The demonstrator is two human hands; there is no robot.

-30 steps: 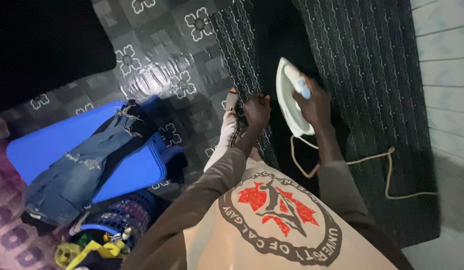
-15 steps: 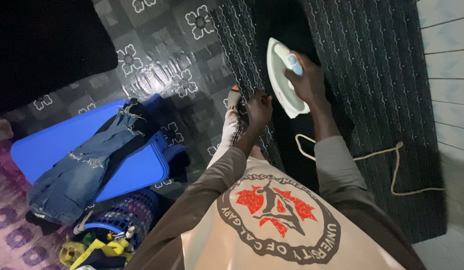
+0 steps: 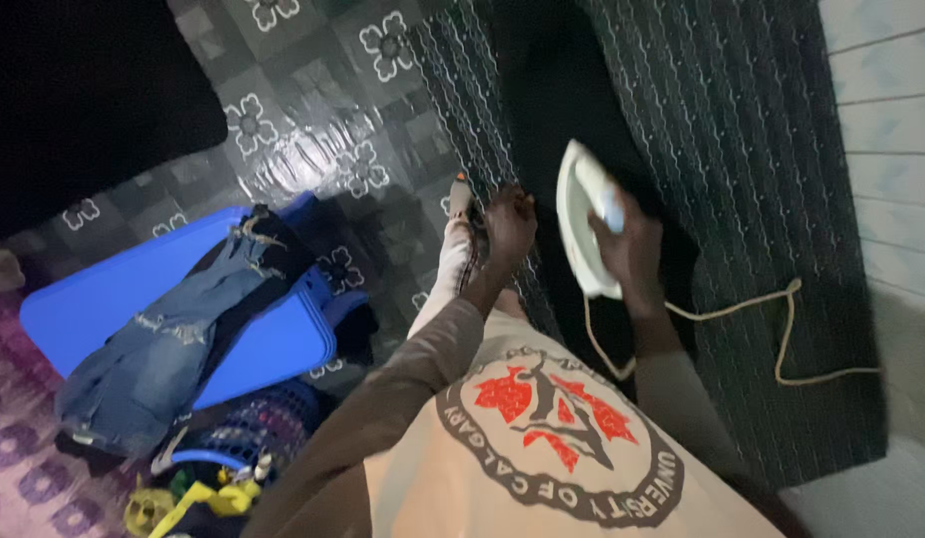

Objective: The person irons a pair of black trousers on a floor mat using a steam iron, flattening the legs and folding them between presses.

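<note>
White iron (image 3: 585, 221) is gripped at its handle by the closed right hand (image 3: 634, 247), drawn nearer the body than half a second ago. Dark cloth (image 3: 557, 110) is pinched beneath the closed left hand (image 3: 508, 221), unmoved.

Iron (image 3: 585, 214) on the dark garment (image 3: 557, 90) atop the mat (image 3: 742, 130); jeans (image 3: 158, 339) on the lid (image 3: 273, 334), left.

Glossy white plastic iron (image 3: 582, 214); matt dark cloth (image 3: 562, 90); shiny patterned floor (image 3: 303, 139).
</note>
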